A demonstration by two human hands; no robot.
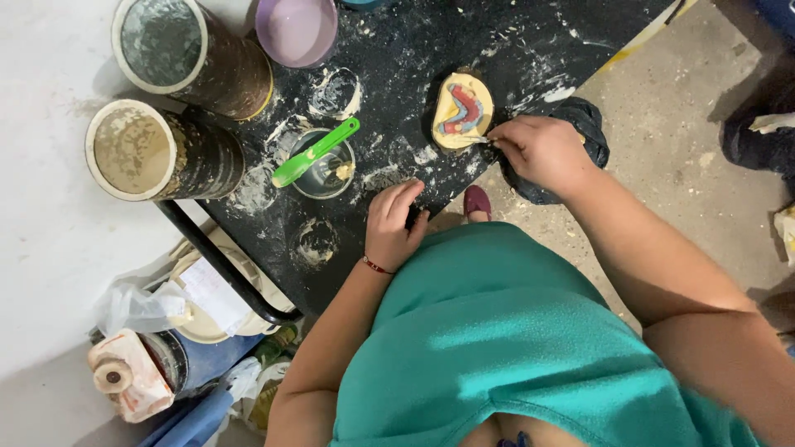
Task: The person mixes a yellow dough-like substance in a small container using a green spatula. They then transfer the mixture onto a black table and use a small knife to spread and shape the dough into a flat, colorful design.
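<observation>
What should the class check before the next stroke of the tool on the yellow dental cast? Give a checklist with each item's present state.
1. Right hand grips the thin tool: ok.
2. Tool tip meets the cast edge: ok.
3. Cast lies flat on the black table: ok.
4. Left hand steadies the cast: not ok, it rests on the table edge, apart.
5. Green spatula parked on the small bowl, apart from the cast: ok.
6. Tool's blade condition: cannot tell.

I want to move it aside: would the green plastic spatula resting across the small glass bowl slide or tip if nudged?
Probably. The green plastic spatula lies tilted across the small glass bowl rim, handle overhanging, so a nudge may tip it off. It looks light and stiff. Pale residue on its blade could make it slippery.
</observation>
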